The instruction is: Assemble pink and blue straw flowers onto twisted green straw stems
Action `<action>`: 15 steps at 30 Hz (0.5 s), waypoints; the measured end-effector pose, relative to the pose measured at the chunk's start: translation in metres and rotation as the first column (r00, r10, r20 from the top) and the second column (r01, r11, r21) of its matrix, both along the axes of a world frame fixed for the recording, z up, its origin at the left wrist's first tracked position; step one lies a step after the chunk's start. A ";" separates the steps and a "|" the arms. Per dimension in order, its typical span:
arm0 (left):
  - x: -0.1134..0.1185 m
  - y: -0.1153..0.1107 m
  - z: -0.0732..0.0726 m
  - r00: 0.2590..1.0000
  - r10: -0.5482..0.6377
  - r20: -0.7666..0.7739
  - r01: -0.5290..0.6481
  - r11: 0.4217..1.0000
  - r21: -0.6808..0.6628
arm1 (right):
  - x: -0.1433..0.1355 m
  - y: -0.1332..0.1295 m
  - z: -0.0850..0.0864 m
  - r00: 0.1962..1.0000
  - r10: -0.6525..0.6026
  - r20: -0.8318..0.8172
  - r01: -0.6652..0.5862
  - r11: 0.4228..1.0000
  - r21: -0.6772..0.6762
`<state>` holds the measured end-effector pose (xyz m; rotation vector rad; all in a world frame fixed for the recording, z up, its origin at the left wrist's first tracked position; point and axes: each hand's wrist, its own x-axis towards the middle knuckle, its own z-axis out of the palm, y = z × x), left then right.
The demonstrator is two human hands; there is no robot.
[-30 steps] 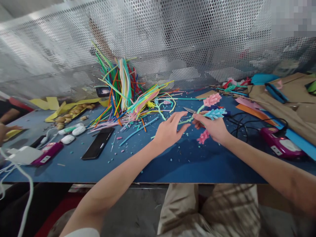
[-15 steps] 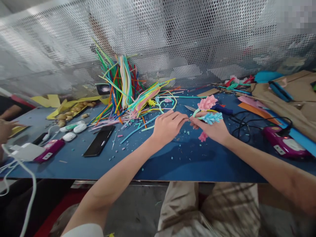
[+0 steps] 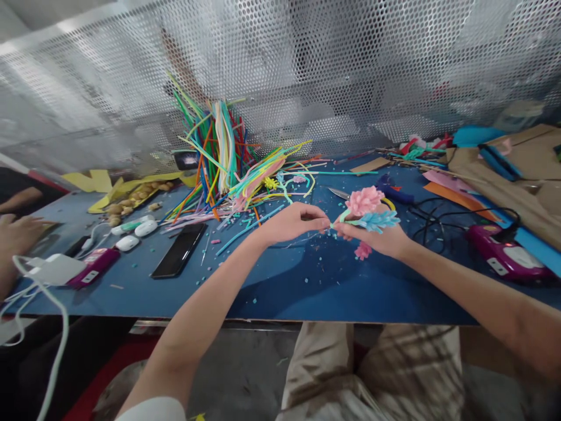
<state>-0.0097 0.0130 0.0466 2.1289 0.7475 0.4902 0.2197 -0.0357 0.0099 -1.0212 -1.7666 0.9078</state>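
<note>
My right hand (image 3: pixel 381 237) is closed round the stems of several pipe cleaner flowers. A pink flower (image 3: pixel 364 201) and a light blue flower (image 3: pixel 378 220) stick out above the hand, and a smaller pink flower (image 3: pixel 363 251) hangs below it. Pinched between thumb and forefinger, the pale green stem ends (image 3: pixel 332 225) are in my left hand (image 3: pixel 298 223), close to the right fingertips. Behind the hands lie pliers with dark blue grips (image 3: pixel 394 190) and a pointed metal blade (image 3: pixel 338 193).
A heap of coloured pipe cleaners (image 3: pixel 223 152) stands against the perforated metal screen (image 3: pixel 333 70). A black phone (image 3: pixel 179 251), a purple power strip (image 3: pixel 94 266) and white cables are left; another purple power strip (image 3: pixel 508 251) and brown paper (image 3: pixel 526 158) are right. A co-worker's hand (image 3: pixel 20 237) is far left.
My left hand has lowered slightly and its fingers have shifted, so the stem ends now show between the hands. The flowers have dipped and tilted a little in my right hand.
</note>
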 end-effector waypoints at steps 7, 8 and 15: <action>0.007 -0.007 -0.017 0.980 -0.042 0.194 0.038 0.999 0.020 | -0.011 -0.003 0.003 0.878 -0.018 -0.478 -0.126 0.955 -0.267; 0.011 -0.012 -0.020 0.976 -0.012 0.216 -0.006 0.997 0.082 | -0.013 -0.004 0.002 0.857 -0.066 -0.512 -0.096 0.954 -0.283; 0.038 -0.047 -0.029 0.968 0.201 0.151 -0.250 0.821 0.512 | -0.009 -0.004 0.001 0.929 -0.239 -0.282 0.242 0.970 -0.024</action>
